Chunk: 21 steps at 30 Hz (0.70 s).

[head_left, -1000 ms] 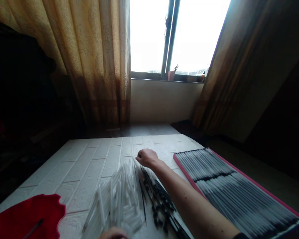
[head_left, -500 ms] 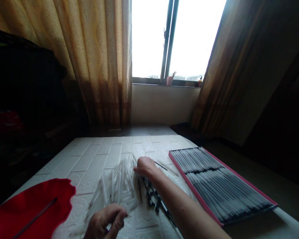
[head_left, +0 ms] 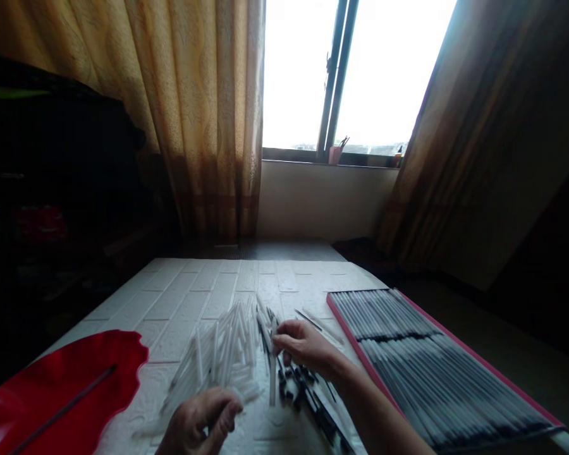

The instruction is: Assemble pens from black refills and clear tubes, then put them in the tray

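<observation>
Thumb and fingers of my right hand (head_left: 303, 346) pinch a pale translucent tube (head_left: 272, 376), which points down toward the table. My left hand (head_left: 201, 422) is at the bottom, fingers curled with thumb and fingertips close together; whether anything small is between them is hidden. A pile of clear tubes (head_left: 230, 341) lies just beyond my left hand. Beneath and beside my right hand are dark thin rods and black caps (head_left: 313, 404). At the right, a pink-edged tray (head_left: 355, 344) holds two rows of grey and black pens (head_left: 446, 379).
A red wavy-edged dish (head_left: 76, 366) with one thin stick (head_left: 64, 411) across it sits at the left on the white brick-patterned table (head_left: 171, 297). Behind are curtains (head_left: 208, 126), a window and a pink cup (head_left: 334, 155) on the sill.
My right hand has moved back toward me and now shows a pale tube in its fingers. My left hand stays nearly in place. The view has shifted slightly.
</observation>
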Tool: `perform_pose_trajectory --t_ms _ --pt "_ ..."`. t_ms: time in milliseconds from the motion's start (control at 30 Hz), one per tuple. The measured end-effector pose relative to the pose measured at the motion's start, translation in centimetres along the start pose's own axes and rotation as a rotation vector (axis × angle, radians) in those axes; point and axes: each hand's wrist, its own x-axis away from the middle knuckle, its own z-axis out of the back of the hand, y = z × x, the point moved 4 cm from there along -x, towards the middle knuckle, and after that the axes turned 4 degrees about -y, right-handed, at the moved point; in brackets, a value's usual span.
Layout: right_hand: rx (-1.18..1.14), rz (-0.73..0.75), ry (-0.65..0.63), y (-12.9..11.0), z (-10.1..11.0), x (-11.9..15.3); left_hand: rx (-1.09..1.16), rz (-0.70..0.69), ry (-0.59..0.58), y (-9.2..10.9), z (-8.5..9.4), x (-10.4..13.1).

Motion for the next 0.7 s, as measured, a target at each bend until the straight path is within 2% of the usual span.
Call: perform_pose_trajectory --t_ms 167,233,367,467,600,667,700 --pt "-0.287 -0.015 -0.006 0.4 -0.8 2.3 -0.173 -0.002 -0.062 1.0 0.1 -1.1" --pt "-0.409 -0.022 0.014 0.7 -0.6 2.9 -0.247 -0.054 -0.095 1.5 0.0 -1.5" --pt "-0.597 -0.030 0.096 1.4 -0.1 3.3 -0.558 -0.236 -0.072 2.9 -0.6 -2.7" --pt "-0.689 -0.052 0.037 1.8 -0.8 3.4 -0.713 -0.423 -0.020 4.3 -1.4 -3.8" --pt "-0.681 -0.043 -0.074 1.6 -1.9 3.6 -0.707 -0.642 -0.014 5.3 -2.1 -4.8" --pt "-0.553 -0.017 -0.113 1.4 -1.5 3.8 -0.643 -0.735 -0.009 5.5 -1.8 -4.8" --pt "-0.433 0.002 -0.094 1.4 -0.9 4.0 -0.616 -0.762 0.002 5.5 -1.6 -4.7"
